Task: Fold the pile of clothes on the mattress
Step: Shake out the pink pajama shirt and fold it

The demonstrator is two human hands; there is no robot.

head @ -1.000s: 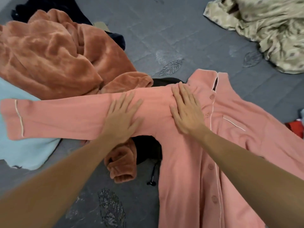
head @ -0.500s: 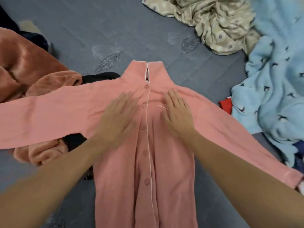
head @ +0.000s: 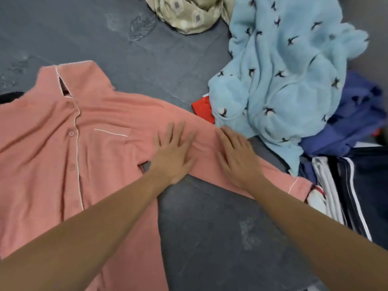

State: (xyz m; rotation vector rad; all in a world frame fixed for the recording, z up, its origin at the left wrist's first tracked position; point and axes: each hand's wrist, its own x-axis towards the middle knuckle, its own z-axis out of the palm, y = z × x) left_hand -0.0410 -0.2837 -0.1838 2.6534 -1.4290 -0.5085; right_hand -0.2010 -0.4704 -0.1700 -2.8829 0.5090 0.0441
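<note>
Your left hand (head: 173,153) lies flat on the pink shirt (head: 52,148), fingers straight and spread apart, pressing the cloth where the sleeve (head: 273,175) meets the body. Your right hand (head: 238,156) rests flat further along that same sleeve, fingers straight and close together, gripping nothing. The shirt is spread front up on the grey mattress (head: 210,238), buttoned, collar (head: 73,74) towards the top left, with the sleeve reaching out to the right. Its cuff (head: 299,186) touches a striped dark garment (head: 352,196). Just beyond your right hand sits a crumpled light blue fleece (head: 279,80) with small dark bird shapes, partly covering a red cloth (head: 202,108) and a blue garment (head: 357,118). A beige patterned cloth (head: 189,15) lies at the top edge.
</note>
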